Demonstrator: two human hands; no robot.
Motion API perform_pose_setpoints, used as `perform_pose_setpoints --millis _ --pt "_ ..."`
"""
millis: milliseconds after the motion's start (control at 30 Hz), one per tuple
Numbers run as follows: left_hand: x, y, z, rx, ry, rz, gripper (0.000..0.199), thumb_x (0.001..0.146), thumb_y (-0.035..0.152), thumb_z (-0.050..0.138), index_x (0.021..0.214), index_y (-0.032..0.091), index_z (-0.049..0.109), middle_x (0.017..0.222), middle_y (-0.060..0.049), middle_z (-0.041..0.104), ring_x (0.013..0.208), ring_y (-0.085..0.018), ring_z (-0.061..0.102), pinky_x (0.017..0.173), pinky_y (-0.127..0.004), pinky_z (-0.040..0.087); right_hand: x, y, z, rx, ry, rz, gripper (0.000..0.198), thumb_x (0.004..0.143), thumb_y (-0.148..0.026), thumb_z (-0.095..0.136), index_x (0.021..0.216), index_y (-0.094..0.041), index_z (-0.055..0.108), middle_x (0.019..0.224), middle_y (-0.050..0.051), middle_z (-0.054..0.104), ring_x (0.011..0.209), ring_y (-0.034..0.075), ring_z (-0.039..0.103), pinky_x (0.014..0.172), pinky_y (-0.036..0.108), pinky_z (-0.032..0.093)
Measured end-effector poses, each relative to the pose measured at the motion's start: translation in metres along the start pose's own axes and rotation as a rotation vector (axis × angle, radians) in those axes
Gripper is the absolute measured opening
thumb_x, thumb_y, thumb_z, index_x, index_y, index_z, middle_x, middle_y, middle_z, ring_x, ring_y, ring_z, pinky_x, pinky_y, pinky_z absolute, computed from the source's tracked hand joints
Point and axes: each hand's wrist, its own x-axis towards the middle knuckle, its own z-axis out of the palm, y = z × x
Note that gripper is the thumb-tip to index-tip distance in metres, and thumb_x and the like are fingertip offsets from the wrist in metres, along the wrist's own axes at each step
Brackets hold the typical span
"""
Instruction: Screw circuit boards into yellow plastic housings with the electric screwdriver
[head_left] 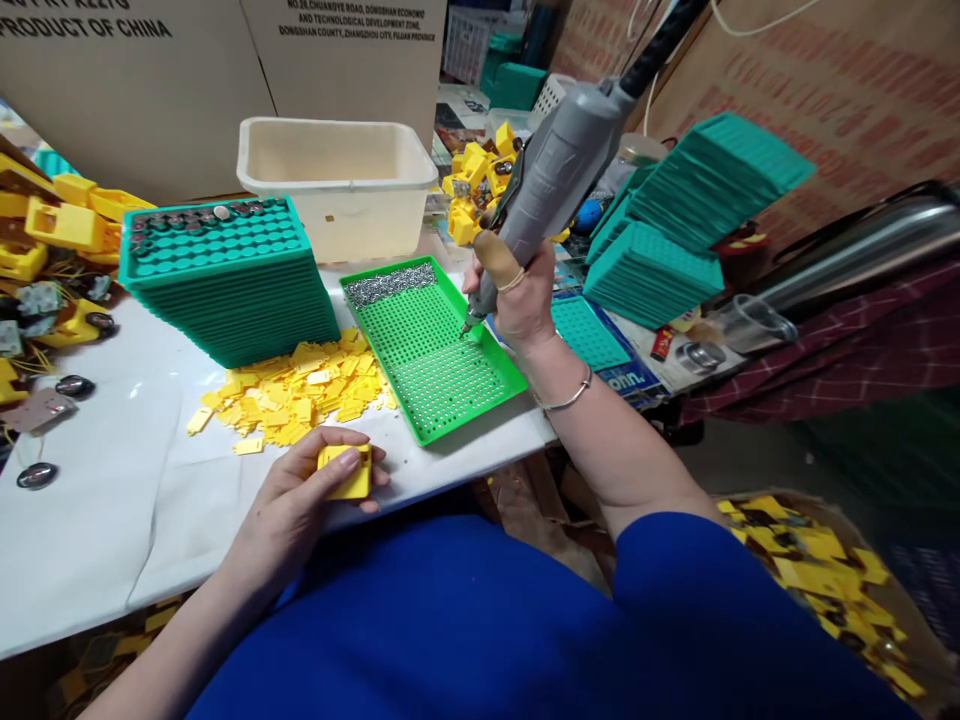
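My left hand (300, 485) is closed around a small yellow plastic casing (358, 478), thumb on top, near the table's front edge. An electric screwdriver (559, 165), grey with a black cable, is gripped in my right hand (525, 295), which wears a finger cover. The driver's tip points down over a green perforated tray (421, 425). Small silver screws (390, 285) lie heaped at the tray's far end, and rows of holes fill the rest. Beside the tray spreads a pile of flat yellow plastic pieces (300, 395).
A tall stack of teal trays (232, 290) stands at left, with round dark parts on top. Behind it is a cream plastic bin (360, 220). Yellow housings (67, 220) with wires crowd the far left. More teal trays (652, 270) and a box of yellow parts (817, 570) are at right.
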Motion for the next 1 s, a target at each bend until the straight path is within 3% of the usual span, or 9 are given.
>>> perform_pose_setpoints --millis 200,400,567,633,800,933,1000 --pt "0.000 -0.001 0.001 -0.017 -0.001 0.009 0.016 0.080 0.027 0.073 0.091 0.017 0.066 0.089 -0.008 0.073 0.077 -0.019 0.068 0.060 -0.025 0.055 -0.003 -0.002 0.000 -0.107 -0.012 0.070 0.046 0.093 -0.064 0.038 0.076 -0.024 0.053 0.068 0.002 0.055 0.064 0.016 0.062 0.060 0.034 0.054" --pt "0.004 -0.003 -0.004 -0.110 -0.037 -0.020 0.019 0.083 0.027 0.069 0.099 0.017 0.067 0.095 -0.009 0.073 0.091 -0.024 0.070 0.071 -0.031 0.058 0.001 -0.009 0.001 -0.041 0.025 0.031 0.044 0.090 -0.068 0.042 0.091 -0.025 0.053 0.066 0.001 0.056 0.060 0.015 0.060 0.055 0.031 0.050" --pt "0.009 -0.009 -0.010 -0.170 -0.086 -0.019 0.023 0.086 0.026 0.064 0.107 0.016 0.062 0.102 -0.012 0.072 0.098 -0.027 0.069 0.078 -0.038 0.058 0.001 -0.046 0.008 0.134 0.063 -0.018 0.048 0.083 -0.074 0.048 0.080 -0.026 0.041 0.061 -0.003 0.048 0.053 0.011 0.053 0.053 0.027 0.046" --pt "0.009 -0.010 -0.011 -0.180 -0.092 -0.012 0.024 0.086 0.026 0.063 0.107 0.015 0.061 0.099 -0.011 0.072 0.097 -0.026 0.069 0.077 -0.038 0.058 -0.008 -0.073 0.015 0.231 0.030 -0.007 0.049 0.082 -0.074 0.048 0.080 -0.027 0.036 0.060 -0.004 0.047 0.053 0.011 0.053 0.054 0.028 0.047" --pt "0.009 -0.011 -0.010 -0.169 -0.065 0.001 0.023 0.085 0.026 0.064 0.105 0.015 0.061 0.097 -0.009 0.072 0.092 -0.025 0.070 0.076 -0.039 0.059 -0.049 -0.130 0.038 0.496 -0.220 0.101 0.036 0.086 -0.061 0.048 0.086 -0.026 0.037 0.061 -0.004 0.048 0.050 0.015 0.056 0.052 0.032 0.051" --pt "0.010 -0.014 -0.011 -0.189 -0.092 0.009 0.020 0.085 0.026 0.064 0.103 0.017 0.062 0.094 -0.007 0.072 0.090 -0.023 0.070 0.072 -0.035 0.059 -0.069 -0.135 0.053 0.487 -0.300 0.201 0.026 0.084 -0.046 0.056 0.089 -0.025 0.041 0.086 0.002 0.062 0.061 0.014 0.063 0.054 0.031 0.053" --pt "0.011 -0.015 -0.012 -0.193 -0.108 0.017 0.020 0.085 0.026 0.064 0.102 0.017 0.062 0.094 -0.006 0.072 0.089 -0.022 0.070 0.072 -0.034 0.059 -0.071 -0.130 0.057 0.501 -0.348 0.228 0.029 0.082 -0.050 0.058 0.089 -0.026 0.043 0.081 0.000 0.062 0.061 0.014 0.063 0.054 0.031 0.054"
